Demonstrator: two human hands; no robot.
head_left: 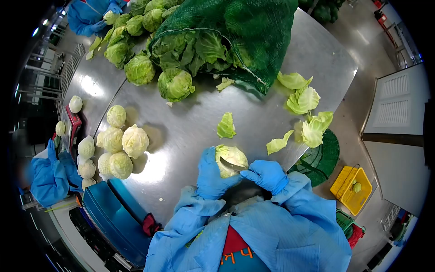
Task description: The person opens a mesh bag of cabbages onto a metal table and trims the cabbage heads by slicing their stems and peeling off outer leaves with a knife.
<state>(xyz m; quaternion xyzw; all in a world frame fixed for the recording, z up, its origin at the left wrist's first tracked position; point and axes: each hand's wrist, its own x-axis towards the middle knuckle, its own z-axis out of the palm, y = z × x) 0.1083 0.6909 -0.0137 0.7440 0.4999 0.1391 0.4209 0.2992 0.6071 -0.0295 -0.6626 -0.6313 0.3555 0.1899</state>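
My left hand (pixel 212 177), in a blue glove, is wrapped round the left side of a pale, trimmed cabbage (pixel 232 154) near the table's front edge. In my right hand (pixel 266 176), also gloved in blue, I grip a knife (pixel 232 165); its handle is hidden in my fingers. The blade lies against the near side of the cabbage. Just beyond the cabbage, a loose green leaf (pixel 226 126) rests on the metal table (pixel 195 122). To the right lies another cut leaf (pixel 279 143).
Several trimmed cabbages (pixel 135 141) stand at the left. Untrimmed cabbages (pixel 176 85) spill from a green mesh bag (pixel 267 41) at the back. Loose leaves (pixel 303 99) line the right edge, above a green mesh sack (pixel 329 154) and yellow crate (pixel 366 190). Co-workers (pixel 50 179) are at the left and back.
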